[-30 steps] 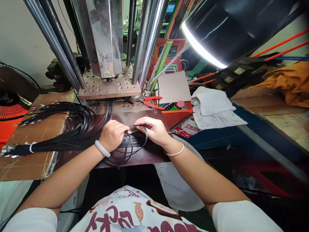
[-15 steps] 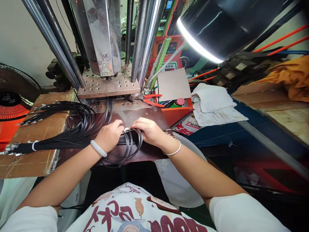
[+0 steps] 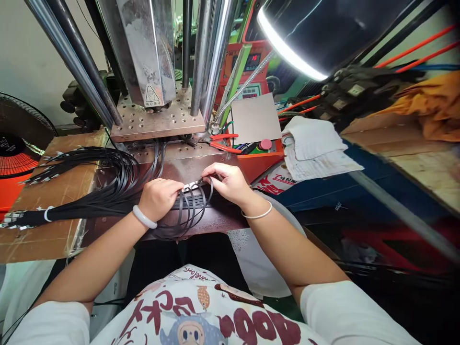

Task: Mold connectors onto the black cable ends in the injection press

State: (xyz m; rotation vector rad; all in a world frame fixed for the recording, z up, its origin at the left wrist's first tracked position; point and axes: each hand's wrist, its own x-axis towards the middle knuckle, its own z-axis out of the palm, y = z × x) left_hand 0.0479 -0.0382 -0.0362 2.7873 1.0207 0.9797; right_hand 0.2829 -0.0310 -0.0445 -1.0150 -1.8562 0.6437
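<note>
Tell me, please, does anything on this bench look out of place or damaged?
Nothing looks damaged. The one loose item is the red-handled pliers, lying on the press plate just beyond the hands holding the black cables.

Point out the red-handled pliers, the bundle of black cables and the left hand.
red-handled pliers (image 3: 225, 143): head view, on a red handle.
bundle of black cables (image 3: 108, 178): head view, mid-bundle loop.
left hand (image 3: 158, 197): head view, back of hand.

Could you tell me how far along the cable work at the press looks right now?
Done: nothing can be told apart as finished. In hand: the left hand and right hand pinch a small metal connector over looped black cables on the press plate. Left: a large bundle waits on the cardboard.
</note>
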